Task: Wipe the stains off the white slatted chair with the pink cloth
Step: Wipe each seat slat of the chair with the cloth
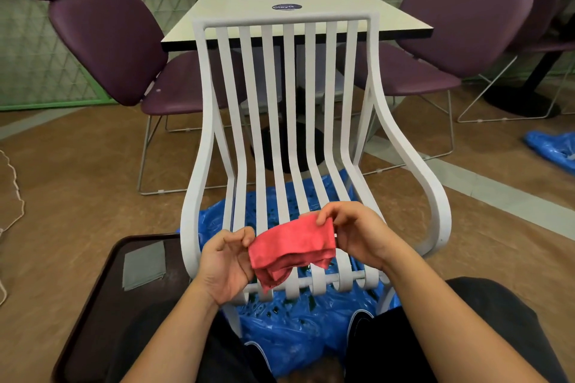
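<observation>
Pink cloth (291, 246): pinched by left hand (225, 261) at 9 o'clock and right hand (351, 233) at 2 o'clock, held over the white slatted chair (280, 19). Wiping apparently not yet begun.

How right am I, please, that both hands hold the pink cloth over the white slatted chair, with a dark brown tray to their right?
Head view: the dark brown tray lies left, not right; the left hand and right hand hold the pink cloth over the white slatted chair.

Brown floor (93, 158): carries white slatted chair (287, 102), blue plastic sheet (298, 336) spread beneath it, purple chairs (109, 40) and pedestal table (342, 6) behind, pale cord (15, 190) far left.
</observation>
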The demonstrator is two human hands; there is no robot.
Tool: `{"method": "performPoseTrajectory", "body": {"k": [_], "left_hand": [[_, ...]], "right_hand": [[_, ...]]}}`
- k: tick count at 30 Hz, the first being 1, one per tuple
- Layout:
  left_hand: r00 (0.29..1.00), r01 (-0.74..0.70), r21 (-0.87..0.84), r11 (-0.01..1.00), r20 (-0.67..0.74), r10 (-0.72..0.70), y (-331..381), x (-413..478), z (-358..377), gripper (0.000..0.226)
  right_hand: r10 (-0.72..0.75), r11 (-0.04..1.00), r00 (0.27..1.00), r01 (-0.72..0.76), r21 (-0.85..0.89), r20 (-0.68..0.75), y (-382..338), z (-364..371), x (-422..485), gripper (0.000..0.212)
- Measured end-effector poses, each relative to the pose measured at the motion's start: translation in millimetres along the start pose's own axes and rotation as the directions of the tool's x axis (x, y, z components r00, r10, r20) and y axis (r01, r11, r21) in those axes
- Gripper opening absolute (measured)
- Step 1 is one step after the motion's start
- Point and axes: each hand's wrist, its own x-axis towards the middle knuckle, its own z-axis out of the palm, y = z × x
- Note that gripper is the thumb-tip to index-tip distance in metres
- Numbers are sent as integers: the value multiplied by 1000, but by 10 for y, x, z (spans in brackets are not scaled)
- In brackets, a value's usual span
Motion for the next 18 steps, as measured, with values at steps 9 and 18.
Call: {"method": "performPoseTrajectory", "body": {"k": [9, 18], "left_hand": [[999, -48, 406, 912, 41, 34, 297, -210, 46, 70], [947, -203, 852, 483, 46, 317, 777, -725, -217, 62]], "right_hand": [[-40, 978, 994, 60, -200, 104, -331, 449, 219, 12], [-19, 963, 994, 46, -267, 103, -450, 1351, 614, 24]]}}
